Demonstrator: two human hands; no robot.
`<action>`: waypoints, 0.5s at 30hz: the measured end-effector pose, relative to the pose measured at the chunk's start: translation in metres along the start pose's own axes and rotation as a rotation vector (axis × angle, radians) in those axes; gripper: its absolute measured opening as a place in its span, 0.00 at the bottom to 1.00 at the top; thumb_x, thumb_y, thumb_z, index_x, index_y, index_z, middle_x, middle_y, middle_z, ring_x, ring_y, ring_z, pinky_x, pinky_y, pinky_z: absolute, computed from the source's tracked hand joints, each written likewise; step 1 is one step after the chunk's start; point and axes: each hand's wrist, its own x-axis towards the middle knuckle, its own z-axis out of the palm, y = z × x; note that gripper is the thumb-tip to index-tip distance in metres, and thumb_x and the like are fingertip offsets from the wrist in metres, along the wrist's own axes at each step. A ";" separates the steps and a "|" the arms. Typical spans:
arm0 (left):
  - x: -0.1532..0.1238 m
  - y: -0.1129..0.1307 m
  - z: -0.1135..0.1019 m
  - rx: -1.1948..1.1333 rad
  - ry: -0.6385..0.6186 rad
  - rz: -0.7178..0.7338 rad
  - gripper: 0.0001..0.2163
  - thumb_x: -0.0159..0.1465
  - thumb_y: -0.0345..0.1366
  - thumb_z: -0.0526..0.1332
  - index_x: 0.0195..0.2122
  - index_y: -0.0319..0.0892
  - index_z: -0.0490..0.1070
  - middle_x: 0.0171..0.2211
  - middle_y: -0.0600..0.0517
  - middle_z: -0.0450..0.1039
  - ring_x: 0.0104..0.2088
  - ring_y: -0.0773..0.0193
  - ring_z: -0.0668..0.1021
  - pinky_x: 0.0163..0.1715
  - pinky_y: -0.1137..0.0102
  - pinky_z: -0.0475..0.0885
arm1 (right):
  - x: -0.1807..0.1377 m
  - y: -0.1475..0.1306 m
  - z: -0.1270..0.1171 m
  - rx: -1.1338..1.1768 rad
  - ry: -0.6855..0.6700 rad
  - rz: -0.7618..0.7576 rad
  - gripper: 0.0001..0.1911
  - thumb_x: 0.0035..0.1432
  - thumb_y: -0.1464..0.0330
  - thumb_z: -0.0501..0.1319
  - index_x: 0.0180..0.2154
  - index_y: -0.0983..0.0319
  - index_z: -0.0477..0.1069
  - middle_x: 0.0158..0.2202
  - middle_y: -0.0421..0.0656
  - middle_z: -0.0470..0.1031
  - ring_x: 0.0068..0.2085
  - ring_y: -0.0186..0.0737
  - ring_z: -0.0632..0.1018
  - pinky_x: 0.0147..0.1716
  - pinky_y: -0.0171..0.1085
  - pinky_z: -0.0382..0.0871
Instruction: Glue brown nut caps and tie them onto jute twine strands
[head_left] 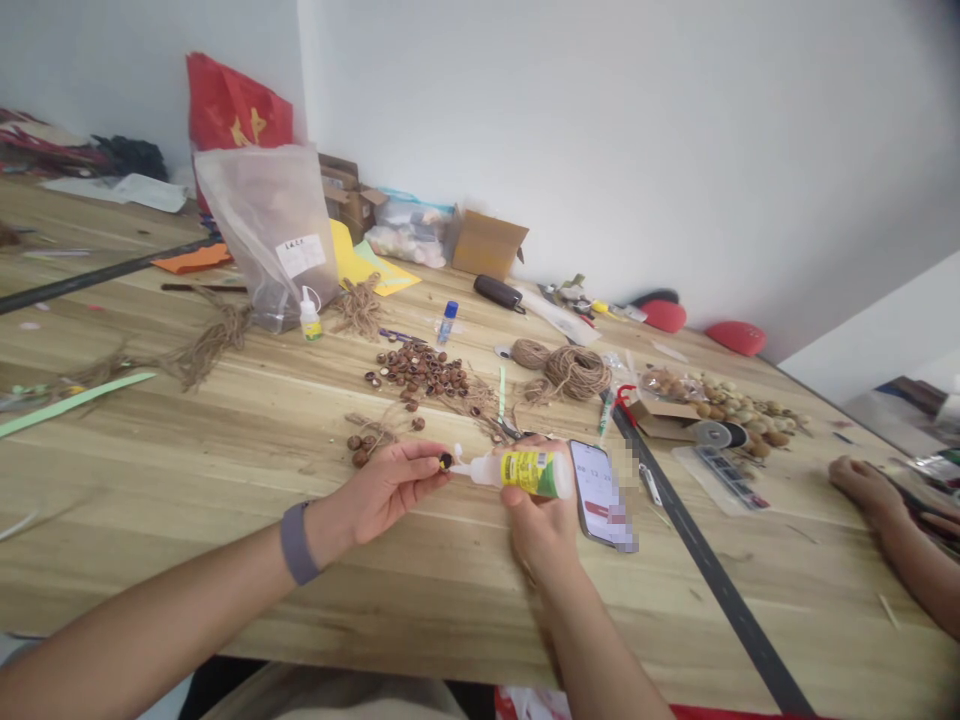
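Above the table (pixel 420 610), the left hand (pixel 394 488) is pinching a shell (pixel 445 461), probably light and stiff, best held by its rim; the right hand (pixel 546 525) is clasping a bottle (pixel 536 473), likely squeezable around its middle, whose nozzle (pixel 469 470) is pointing at the shell.

Left hand (pixel 386 487) and right hand (pixel 541 527): bare, forearms (pixel 187 610) likewise. Left wrist (pixel 325 528): one wide, smooth band (pixel 298 543), grey-purple, plain on its visible face. Lower edge of view: beige clothing (pixel 337 697), blurred; cut cannot be determined.
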 end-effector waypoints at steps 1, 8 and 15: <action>0.000 0.000 0.000 0.000 -0.004 0.004 0.07 0.56 0.21 0.65 0.35 0.35 0.74 0.32 0.51 0.79 0.30 0.71 0.80 0.39 0.79 0.75 | 0.000 0.000 0.000 -0.012 0.002 -0.001 0.22 0.47 0.52 0.69 0.37 0.57 0.66 0.35 0.41 0.71 0.38 0.41 0.71 0.39 0.40 0.65; 0.002 -0.001 -0.002 -0.011 -0.019 0.020 0.07 0.55 0.21 0.66 0.35 0.35 0.74 0.31 0.51 0.79 0.30 0.71 0.81 0.37 0.80 0.75 | 0.002 -0.004 0.001 -0.016 0.000 -0.012 0.21 0.48 0.52 0.69 0.36 0.57 0.66 0.35 0.40 0.71 0.39 0.40 0.71 0.40 0.39 0.65; 0.002 0.000 -0.001 -0.020 -0.019 0.006 0.07 0.55 0.21 0.66 0.34 0.36 0.74 0.31 0.51 0.80 0.30 0.71 0.81 0.36 0.80 0.75 | 0.002 -0.002 -0.002 -0.013 0.004 -0.012 0.21 0.47 0.53 0.69 0.37 0.57 0.66 0.36 0.40 0.70 0.40 0.40 0.71 0.41 0.39 0.65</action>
